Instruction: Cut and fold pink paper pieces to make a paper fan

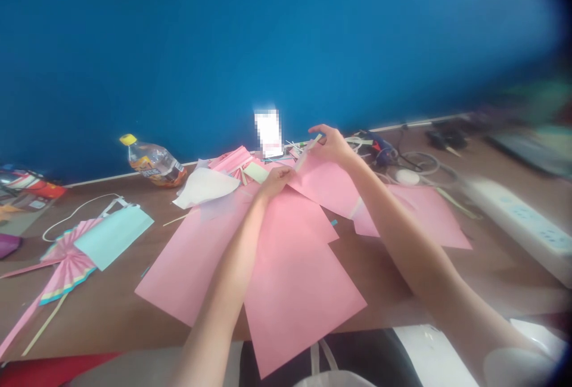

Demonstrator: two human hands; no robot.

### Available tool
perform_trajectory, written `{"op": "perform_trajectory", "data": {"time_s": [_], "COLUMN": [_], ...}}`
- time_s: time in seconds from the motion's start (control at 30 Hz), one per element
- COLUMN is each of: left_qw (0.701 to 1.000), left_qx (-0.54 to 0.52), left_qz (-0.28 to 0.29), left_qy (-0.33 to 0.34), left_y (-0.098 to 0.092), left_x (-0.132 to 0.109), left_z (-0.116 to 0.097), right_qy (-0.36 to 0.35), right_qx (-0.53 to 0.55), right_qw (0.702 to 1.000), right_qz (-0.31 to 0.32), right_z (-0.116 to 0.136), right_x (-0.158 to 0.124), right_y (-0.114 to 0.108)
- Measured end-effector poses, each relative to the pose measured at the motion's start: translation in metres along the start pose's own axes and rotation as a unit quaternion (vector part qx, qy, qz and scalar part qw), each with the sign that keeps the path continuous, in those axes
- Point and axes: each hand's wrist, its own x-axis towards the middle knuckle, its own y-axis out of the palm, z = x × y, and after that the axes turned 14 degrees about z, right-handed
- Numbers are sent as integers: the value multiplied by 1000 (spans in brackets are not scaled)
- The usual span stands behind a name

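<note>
Pink paper sheets [308,297] lie overlapped across the middle of the desk, one hanging over its front edge. Above them a narrow pale strip [305,153] slants between my two hands. My right hand [331,144] pinches the strip's upper end between thumb and fingers. Closed at the strip's lower end is my left hand [276,182], its fingertips partly hidden. Just beyond the left hand are a pale green paper piece [255,173] and a folded pink paper piece [230,160]. A curled white sheet [205,187] rests to their left.
A drink bottle [156,163] stands tilted by the wall at left. Nearby lie a pleated paper fan [71,259] and a light blue card [115,237]. A lit, blurred-out screen [268,132] stands at the back. Cables [424,163] and a power strip [518,214] occupy the right.
</note>
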Motion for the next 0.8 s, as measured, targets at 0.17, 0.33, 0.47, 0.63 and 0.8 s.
{"op": "perform_trajectory", "data": {"time_s": [0.17, 0.33, 0.47, 0.63, 0.8], "left_qw": [998, 997, 997, 998, 999], "left_qx": [-62, -74, -76, -45, -5], "left_qz": [31, 29, -2, -35, -45], "left_qy": [-5, -1, -15, 5, 9], "left_y": [-1, -1, 3, 8, 7], "left_x": [-3, -3, -1, 1, 1], "left_z": [-2, -5, -8, -9, -8], "right_qy": [-1, 9, 5, 0, -17], "right_qx": [8, -11, -23, -43, -75], "right_qw": [1000, 1000, 998, 995, 989], "right_qz": [-2, 20, 54, 85, 126], "right_z": [1, 3, 8, 20, 22], "right_x": [0, -1, -4, -7, -6], "right_y": [0, -1, 2, 12, 21]}}
